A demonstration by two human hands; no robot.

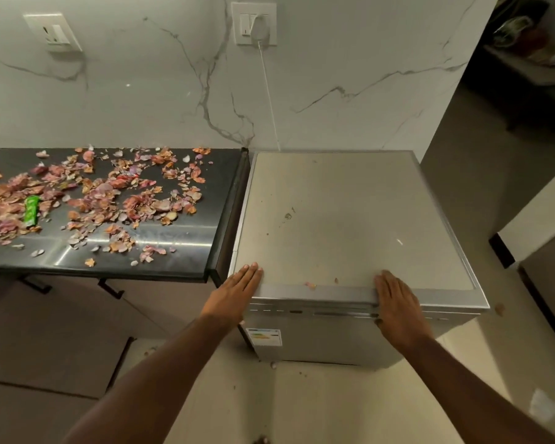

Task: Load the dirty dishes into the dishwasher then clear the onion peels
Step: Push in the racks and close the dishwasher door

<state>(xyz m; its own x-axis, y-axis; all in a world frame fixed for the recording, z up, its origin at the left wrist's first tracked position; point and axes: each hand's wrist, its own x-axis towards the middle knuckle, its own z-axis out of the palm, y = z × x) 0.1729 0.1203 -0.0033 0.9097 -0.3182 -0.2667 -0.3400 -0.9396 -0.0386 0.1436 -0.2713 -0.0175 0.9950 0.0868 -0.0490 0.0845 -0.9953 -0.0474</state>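
Hands lie flat and open on the dishwasher, both along the front edge of its top. The left hand rests with straight fingers at the front-left corner; the right hand spreads over the front edge further right, its thumb hooked down over the lip above the door seam. Neither holds anything.

The door looks closed, so the step in hand is probably opening it (no dirty dishes are in view yet). To do that well, the fingers should find the recess under the top lip and pull evenly from both sides, while the body steps back to leave room for the door to swing down.

A stray peel or two sits on the dishwasher top near its front edge, between the hands. Onion peels cover much of the dark tabletop just left of the machine, thickest toward its left and back edges, with a small green packet lying among them. A white cord runs down the marble wall from a socket behind the dishwasher.
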